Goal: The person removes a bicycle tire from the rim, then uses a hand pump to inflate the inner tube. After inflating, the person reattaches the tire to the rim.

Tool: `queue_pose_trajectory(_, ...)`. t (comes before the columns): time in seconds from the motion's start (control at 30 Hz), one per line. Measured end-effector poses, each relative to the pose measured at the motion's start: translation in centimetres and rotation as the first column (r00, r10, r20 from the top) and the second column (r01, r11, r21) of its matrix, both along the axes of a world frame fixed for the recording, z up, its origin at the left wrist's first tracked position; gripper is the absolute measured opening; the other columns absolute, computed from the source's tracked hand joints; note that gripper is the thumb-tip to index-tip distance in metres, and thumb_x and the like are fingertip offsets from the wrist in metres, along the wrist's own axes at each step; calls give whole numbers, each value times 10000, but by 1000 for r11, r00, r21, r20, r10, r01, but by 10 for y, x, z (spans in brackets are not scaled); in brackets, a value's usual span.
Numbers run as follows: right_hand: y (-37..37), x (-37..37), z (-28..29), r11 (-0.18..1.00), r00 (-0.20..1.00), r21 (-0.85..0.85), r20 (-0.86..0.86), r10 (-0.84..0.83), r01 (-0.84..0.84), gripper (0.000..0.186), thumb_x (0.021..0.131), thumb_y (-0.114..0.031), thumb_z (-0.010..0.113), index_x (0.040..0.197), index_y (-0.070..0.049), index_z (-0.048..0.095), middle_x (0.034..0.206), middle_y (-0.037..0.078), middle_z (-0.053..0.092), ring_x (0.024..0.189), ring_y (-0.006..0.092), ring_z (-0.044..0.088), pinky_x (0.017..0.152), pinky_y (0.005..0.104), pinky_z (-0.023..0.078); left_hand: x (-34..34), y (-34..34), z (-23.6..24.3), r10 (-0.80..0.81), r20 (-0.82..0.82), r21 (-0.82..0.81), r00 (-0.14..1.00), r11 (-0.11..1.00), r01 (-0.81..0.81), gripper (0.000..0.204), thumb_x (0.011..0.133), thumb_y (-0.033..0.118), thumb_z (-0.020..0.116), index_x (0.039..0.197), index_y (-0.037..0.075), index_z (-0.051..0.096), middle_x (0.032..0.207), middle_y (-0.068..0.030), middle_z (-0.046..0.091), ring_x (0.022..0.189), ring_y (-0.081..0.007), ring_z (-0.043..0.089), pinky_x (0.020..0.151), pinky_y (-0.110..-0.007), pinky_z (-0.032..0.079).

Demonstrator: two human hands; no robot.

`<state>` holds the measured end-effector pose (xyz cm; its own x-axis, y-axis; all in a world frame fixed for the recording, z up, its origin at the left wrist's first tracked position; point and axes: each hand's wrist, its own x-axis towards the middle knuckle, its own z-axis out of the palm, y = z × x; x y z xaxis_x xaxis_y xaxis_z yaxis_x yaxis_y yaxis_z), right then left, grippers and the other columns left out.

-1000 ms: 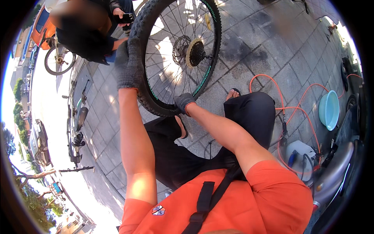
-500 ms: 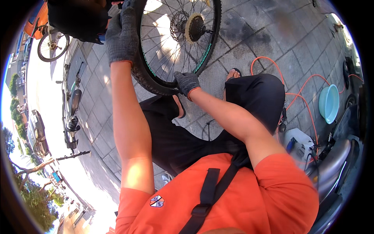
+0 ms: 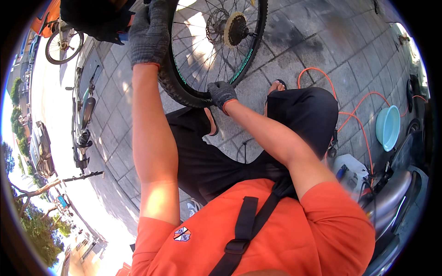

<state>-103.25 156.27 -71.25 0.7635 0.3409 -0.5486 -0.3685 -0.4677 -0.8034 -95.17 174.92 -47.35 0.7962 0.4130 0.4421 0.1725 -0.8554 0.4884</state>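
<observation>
A bicycle wheel [image 3: 182, 95] with a black knobby tyre, green rim lettering, a brake disc and a cassette [image 3: 235, 29] stands tilted in front of me, its top cut off by the frame. My left hand [image 3: 149, 39], in a grey knit glove, is closed against the tyre's left side; its fingertips are partly hidden at the upper edge. Lower down, my right hand [image 3: 222, 94], gloved the same way, pinches the rim and tyre at the wheel's bottom. Both feet, in sandals, are near the wheel.
A dark-clad person [image 3: 94, 20] is close by at upper left. Bicycles [image 3: 85, 115] stand left on the paving. To the right lie an orange hose [image 3: 357, 114], a light blue basin [image 3: 388, 128] and a white plastic container [image 3: 352, 170], near a silver-and-dark vehicle [image 3: 391, 193].
The whole view has tilted slightly. Both hands keep their hold on the wheel, with little visible movement of the wheel itself.
</observation>
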Motion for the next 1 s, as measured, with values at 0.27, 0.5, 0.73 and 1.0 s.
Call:
queue_pose_trajectory(0.27,4,12,16,966,967,-48,-21,254,-255,466,850,-378,598,1046,11,763,1117,279,717,1099,413,688,955,459,533,-9,-11,6,15,-15,-139,1000,990,-17,565,1021,517,570,1278,27,684,1191,-261,714,1160,-446,650,1008,-459,488)
queue_pose_trajectory(0.5,2,4,-12,975,976,-53,-36,213,-215,502,887,-457,640,1020,9,775,1086,270,727,1080,428,689,968,459,522,-5,-24,17,22,6,-315,1000,949,-19,617,987,542,608,1244,-16,656,1105,-270,706,1064,-402,689,931,-445,513)
queue_pose_trajectory(0.73,0,27,34,919,932,-191,43,359,-345,517,867,-429,637,1142,-8,756,1215,273,703,1159,403,670,1018,456,506,-7,-30,30,18,-23,-364,1000,931,-25,601,999,521,600,1245,-24,660,1102,-274,706,1057,-401,687,936,-437,514)
queue_pose_trajectory(1.0,-6,53,77,784,784,-33,-44,619,-620,343,946,-298,612,1015,16,730,891,166,742,676,230,707,584,389,557,-15,-25,32,-124,-99,-390,987,918,76,675,945,557,670,1248,-44,626,1100,-265,709,1063,-377,687,943,-445,514)
